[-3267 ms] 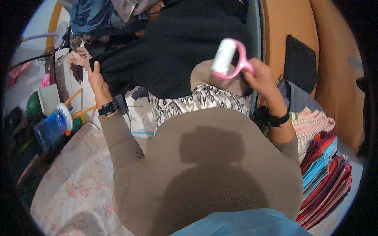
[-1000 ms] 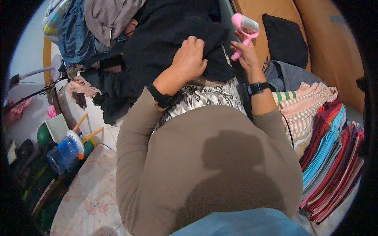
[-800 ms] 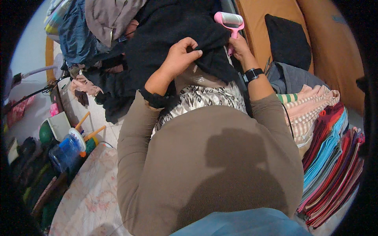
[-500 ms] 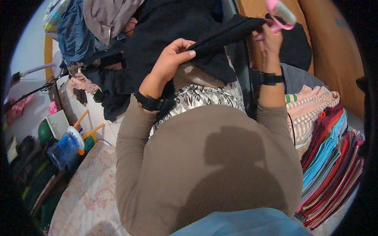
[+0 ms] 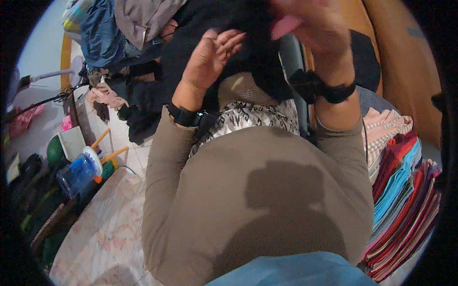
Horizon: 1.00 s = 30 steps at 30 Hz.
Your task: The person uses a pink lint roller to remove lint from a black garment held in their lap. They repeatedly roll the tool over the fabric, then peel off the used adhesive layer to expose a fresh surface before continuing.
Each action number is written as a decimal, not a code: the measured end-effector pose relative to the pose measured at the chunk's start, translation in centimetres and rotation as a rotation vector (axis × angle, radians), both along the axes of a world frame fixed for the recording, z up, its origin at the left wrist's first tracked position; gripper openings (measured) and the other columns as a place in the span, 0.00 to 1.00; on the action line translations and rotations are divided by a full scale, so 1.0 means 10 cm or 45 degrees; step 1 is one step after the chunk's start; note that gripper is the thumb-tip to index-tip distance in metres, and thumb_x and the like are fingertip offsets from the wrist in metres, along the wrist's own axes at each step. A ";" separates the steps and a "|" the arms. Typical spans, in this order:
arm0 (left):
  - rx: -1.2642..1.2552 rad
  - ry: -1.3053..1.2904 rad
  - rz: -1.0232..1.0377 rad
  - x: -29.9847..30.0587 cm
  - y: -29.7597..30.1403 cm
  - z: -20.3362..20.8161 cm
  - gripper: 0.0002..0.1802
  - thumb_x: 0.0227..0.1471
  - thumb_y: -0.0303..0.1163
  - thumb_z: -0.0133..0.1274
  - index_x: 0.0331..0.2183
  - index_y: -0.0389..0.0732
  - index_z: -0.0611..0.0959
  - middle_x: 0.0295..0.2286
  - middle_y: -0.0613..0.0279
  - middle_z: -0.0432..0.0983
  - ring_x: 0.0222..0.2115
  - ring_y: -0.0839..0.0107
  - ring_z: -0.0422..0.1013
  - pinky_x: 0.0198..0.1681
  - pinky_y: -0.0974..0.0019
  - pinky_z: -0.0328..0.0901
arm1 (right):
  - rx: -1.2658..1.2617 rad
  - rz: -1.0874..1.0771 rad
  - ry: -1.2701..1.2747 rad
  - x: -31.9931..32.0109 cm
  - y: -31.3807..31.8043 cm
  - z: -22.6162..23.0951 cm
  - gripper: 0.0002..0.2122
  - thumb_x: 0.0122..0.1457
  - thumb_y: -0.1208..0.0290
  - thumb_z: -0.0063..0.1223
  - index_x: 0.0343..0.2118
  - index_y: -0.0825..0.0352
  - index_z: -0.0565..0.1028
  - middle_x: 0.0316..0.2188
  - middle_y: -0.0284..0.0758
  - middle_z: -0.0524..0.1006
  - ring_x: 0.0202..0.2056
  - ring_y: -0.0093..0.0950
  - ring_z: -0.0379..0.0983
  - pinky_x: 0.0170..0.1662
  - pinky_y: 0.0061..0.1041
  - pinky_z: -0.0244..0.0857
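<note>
My left hand (image 5: 210, 59) is open over a black garment (image 5: 260, 64), its fingers apart and nothing in them. At the upper right my right hand (image 5: 327, 31) is smeared by motion, closed around a pink lint roller (image 5: 287, 26) that is also blurred and partly cut off by the upper edge. The black garment spreads over my lap and beyond it. Part of a beige cloth (image 5: 245, 88) and a white and black patterned cloth (image 5: 257, 112) show just in front of my body.
A grey garment (image 5: 143, 19) and blue denim (image 5: 102, 40) are heaped at the far left. Folded cloths (image 5: 396, 205) stand stacked at my right, beside a pink checked cloth (image 5: 389, 121). A blue clear container (image 5: 76, 176) lies at the left, near a floral sheet (image 5: 102, 224).
My left hand has let go of the black cloth and opened. My right hand has swung up and inward with the lint roller, and the stretched cloth has dropped down.
</note>
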<state>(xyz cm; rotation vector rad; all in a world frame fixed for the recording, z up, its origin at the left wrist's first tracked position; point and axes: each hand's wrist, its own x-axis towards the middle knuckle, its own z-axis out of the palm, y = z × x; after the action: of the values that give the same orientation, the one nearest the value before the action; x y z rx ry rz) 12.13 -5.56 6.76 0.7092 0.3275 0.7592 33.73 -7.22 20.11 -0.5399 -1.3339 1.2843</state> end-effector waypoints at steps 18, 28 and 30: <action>0.131 0.187 1.046 -1.64 0.01 0.22 0.26 0.50 0.15 0.51 0.52 0.37 0.71 0.45 0.53 0.74 0.47 0.60 0.71 0.56 0.58 0.63 | -0.329 -0.781 -0.934 0.26 -0.85 -1.60 0.14 0.52 0.75 0.61 0.43 0.67 0.76 0.41 0.34 0.78 0.43 0.26 0.74 0.48 0.26 0.67; 0.751 0.800 1.407 -1.45 0.43 0.71 0.24 0.46 0.23 0.63 0.47 0.33 0.77 0.43 0.56 0.76 0.43 0.67 0.72 0.51 0.67 0.65 | 0.223 -0.438 -1.818 -0.20 -1.20 -1.41 0.16 0.41 0.74 0.63 0.36 0.63 0.74 0.30 0.37 0.71 0.28 0.40 0.74 0.31 0.35 0.69; 0.956 0.908 1.444 -1.41 0.49 0.81 0.20 0.46 0.20 0.62 0.43 0.32 0.78 0.38 0.57 0.77 0.38 0.69 0.73 0.46 0.68 0.67 | 0.163 -0.477 -1.822 -0.14 -1.23 -1.44 0.18 0.39 0.79 0.63 0.38 0.66 0.75 0.31 0.38 0.72 0.30 0.41 0.73 0.33 0.35 0.68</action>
<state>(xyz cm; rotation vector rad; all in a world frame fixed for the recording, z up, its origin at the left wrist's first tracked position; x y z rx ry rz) -1.96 -0.70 14.83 1.5384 1.1839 1.7363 32.38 -19.55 5.70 -1.6887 -2.2405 0.3520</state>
